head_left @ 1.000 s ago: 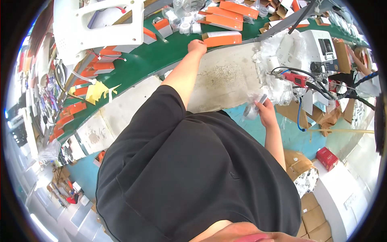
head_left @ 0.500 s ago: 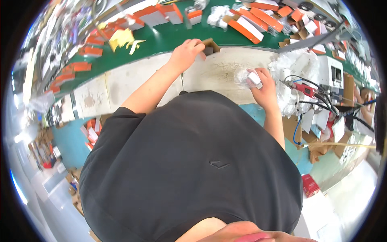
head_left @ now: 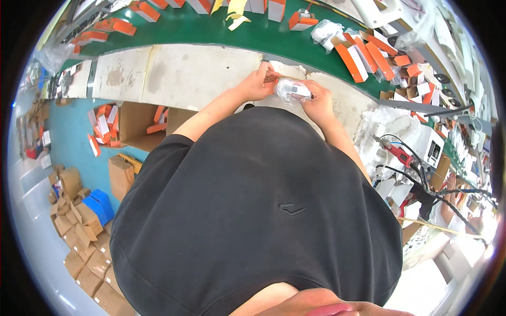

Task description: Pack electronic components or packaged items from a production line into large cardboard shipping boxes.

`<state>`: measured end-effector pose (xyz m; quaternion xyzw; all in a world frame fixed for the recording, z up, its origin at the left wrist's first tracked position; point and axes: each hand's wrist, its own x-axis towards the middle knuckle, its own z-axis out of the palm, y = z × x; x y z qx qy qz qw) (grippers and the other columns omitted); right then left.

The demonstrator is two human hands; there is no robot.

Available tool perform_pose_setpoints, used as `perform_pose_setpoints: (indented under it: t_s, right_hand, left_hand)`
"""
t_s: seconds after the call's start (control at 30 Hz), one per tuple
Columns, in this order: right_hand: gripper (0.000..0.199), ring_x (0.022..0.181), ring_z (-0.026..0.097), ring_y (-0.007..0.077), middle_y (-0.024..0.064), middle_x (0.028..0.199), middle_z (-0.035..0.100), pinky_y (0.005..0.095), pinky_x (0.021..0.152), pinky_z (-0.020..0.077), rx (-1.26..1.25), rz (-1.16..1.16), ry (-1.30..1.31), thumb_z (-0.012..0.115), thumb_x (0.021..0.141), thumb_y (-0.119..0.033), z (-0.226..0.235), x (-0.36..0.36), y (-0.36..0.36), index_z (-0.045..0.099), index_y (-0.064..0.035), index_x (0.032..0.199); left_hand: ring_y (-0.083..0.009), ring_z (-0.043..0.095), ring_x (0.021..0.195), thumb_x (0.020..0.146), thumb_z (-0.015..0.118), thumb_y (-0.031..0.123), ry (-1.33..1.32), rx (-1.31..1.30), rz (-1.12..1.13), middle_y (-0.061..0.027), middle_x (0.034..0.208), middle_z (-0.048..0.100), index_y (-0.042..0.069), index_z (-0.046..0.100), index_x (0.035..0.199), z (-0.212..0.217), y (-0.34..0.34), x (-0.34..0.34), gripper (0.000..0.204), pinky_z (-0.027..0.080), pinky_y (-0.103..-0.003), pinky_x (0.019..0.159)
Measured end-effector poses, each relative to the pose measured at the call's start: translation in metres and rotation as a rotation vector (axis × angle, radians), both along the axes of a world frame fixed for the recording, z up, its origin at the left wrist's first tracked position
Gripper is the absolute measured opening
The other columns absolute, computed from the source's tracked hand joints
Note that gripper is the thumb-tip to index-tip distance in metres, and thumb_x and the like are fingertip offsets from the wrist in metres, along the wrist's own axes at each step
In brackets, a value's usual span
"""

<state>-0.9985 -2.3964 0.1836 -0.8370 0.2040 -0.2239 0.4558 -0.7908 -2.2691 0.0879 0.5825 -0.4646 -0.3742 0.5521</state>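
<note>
My two hands are close together over the pale worktop (head_left: 184,73), above the front of my dark shirt. Closed fingers of my left hand (head_left: 258,83) grip a small open carton (head_left: 272,78), of which only a thin brownish edge shows. Just to its right, my right hand (head_left: 319,102) is closed on a small white item (head_left: 300,91) wrapped in a clear plastic bag (head_left: 287,90). The crumpled bag bulges out toward the left hand and the carton. What kind of item is in the bag cannot be made out.
Beyond the worktop runs a green conveyor belt (head_left: 195,32) bearing orange-and-white cartons (head_left: 350,59) and a yellow cloth (head_left: 237,10). At right lie plastic bags (head_left: 387,124), a red tool (head_left: 399,155) and black cables. A large cardboard box (head_left: 138,124) stands below at left.
My right hand has brought the bagged white item leftward to the carton in my left hand. The view has swung, so belt and worktop appear shifted.
</note>
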Motion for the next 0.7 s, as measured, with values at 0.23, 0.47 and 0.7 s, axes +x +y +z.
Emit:
perform_pose_setpoints:
  t_s: [0.23, 0.47, 0.7]
  right_hand:
    - [0.036, 0.095, 0.071, 0.0358, 0.0133, 0.105, 0.073, 0.0453, 0.084, 0.0575, -0.192, 0.094, 0.136, 0.068, 0.075, 0.000, -0.051, 0.031, 0.021, 0.072, -0.0074, 0.110]
    - [0.023, 0.102, 0.066, 0.0323, 0.0078, 0.100, 0.069, 0.0449, 0.083, 0.0586, -0.460, 0.222, 0.347, 0.070, 0.078, -0.011, 0.014, 0.071, 0.045, 0.066, -0.0060, 0.101]
    - [0.012, 0.100, 0.067, 0.0281, 0.0063, 0.096, 0.072, 0.0413, 0.074, 0.0614, -0.547, 0.251, 0.457, 0.065, 0.084, -0.008, -0.015, 0.085, 0.052, 0.068, -0.0050, 0.095]
  left_hand:
    - [-0.0301, 0.070, 0.105, 0.077, 0.082, 0.008, -0.302, 0.168, -0.055, -0.0138, 0.113, 0.071, 0.007, 0.051, 0.129, -0.034, 0.018, 0.001, 0.060, 0.054, -0.037, 0.091]
    - [-0.0362, 0.070, 0.096, 0.078, 0.085, 0.018, -0.233, 0.084, -0.088, -0.0159, 0.102, 0.073, 0.012, 0.054, 0.118, -0.051, 0.027, 0.023, 0.051, 0.055, -0.041, 0.082]
    - [-0.0352, 0.069, 0.103, 0.077, 0.088, 0.021, -0.206, 0.188, -0.169, -0.0134, 0.109, 0.072, 0.012, 0.055, 0.123, -0.038, 0.024, 0.031, 0.058, 0.055, -0.042, 0.085]
